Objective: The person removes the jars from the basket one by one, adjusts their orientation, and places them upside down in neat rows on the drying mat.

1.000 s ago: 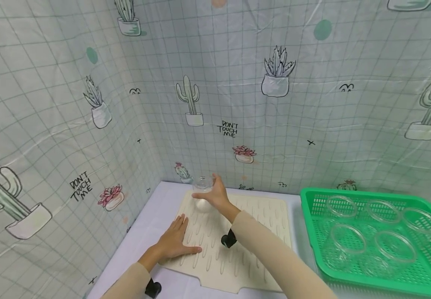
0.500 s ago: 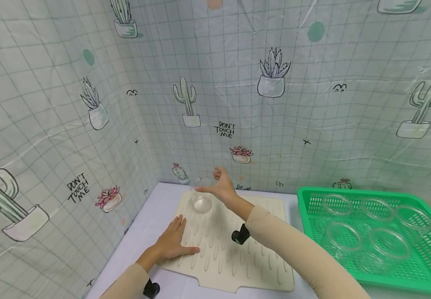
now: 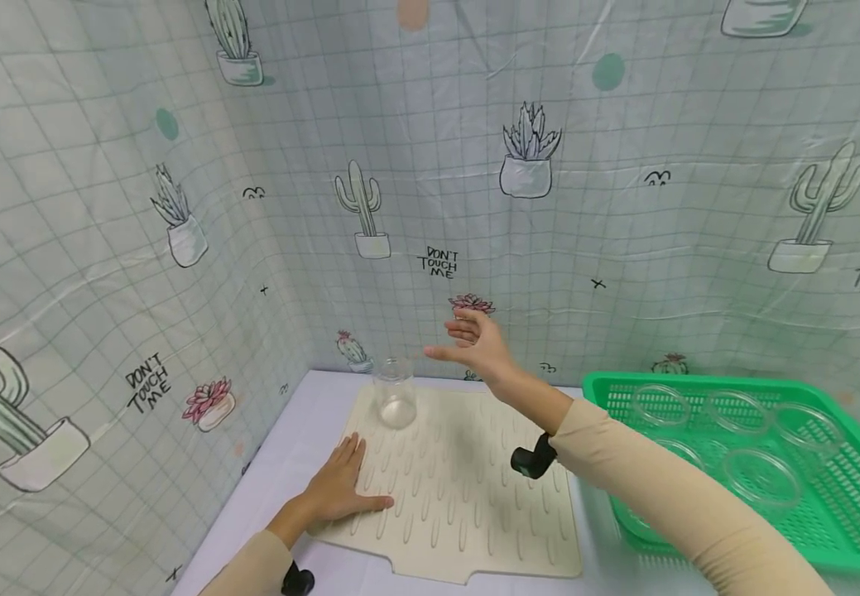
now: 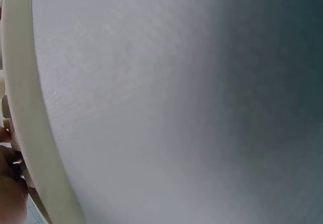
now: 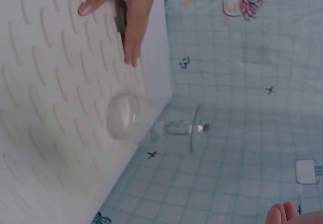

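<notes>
A clear cup [image 3: 396,404] stands upright at the far left corner of a beige ridged draining mat [image 3: 474,497]. My left hand [image 3: 336,487] rests flat on the mat's left side, thumb spread inward over the ridges. In the left wrist view, fingertips [image 4: 11,204] show beside the mat's pale edge [image 4: 33,93]. My right hand [image 3: 483,354] hovers in the air to the right of the cup, apart from it, fingers loosely bent and nothing in them. The right wrist view shows the same cup [image 5: 123,117] beyond my right fingertips [image 5: 281,214].
A green plastic basket [image 3: 742,381] stands right of the mat, with several clear cups [image 3: 761,480] inside it. My right forearm passes in front of its left corner. A cactus-printed curtain [image 3: 400,207] closes off the back and left. White cloth [image 3: 310,406] covers the table.
My right hand has let go of the cup and moved up and to the right, away from it. The cup stays on the mat. My left hand keeps its place.
</notes>
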The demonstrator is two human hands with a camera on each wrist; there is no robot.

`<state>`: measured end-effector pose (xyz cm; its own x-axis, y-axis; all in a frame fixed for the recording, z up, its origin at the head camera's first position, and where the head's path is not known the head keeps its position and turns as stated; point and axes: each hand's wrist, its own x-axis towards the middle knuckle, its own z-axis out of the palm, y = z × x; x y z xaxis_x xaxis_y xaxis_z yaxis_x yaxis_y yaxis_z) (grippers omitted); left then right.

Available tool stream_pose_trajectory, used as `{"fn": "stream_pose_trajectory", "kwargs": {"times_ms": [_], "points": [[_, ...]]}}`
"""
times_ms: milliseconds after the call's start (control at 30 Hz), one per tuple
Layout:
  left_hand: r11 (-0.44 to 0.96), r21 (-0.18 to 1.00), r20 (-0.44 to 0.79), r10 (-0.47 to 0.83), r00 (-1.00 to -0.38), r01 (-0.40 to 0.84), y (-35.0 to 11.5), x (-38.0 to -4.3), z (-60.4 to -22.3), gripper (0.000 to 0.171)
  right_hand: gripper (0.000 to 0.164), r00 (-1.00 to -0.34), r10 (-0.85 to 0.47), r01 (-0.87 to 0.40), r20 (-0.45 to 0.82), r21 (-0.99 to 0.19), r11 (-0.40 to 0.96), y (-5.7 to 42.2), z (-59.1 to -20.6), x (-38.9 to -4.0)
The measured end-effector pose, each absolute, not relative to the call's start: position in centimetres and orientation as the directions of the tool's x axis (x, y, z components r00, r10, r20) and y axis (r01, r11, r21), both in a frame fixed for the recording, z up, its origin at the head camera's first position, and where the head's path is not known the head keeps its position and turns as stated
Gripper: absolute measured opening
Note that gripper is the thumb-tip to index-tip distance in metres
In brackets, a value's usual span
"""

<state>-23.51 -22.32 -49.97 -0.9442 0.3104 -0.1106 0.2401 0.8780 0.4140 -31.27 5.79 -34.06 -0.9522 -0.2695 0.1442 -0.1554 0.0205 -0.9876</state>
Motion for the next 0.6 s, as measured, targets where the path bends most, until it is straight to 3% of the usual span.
{"fn": "stream_pose_trajectory", "kwargs": {"times_ms": [600], "points": [[0.871,0.429,-0.087,0.303,-0.949,0.239,-22.4,-23.7,-50.8,0.122,0.072,-0.944,-0.268,-0.211,0.193,-0.977,0.037,17.2,-32.8,-27.9]]}}
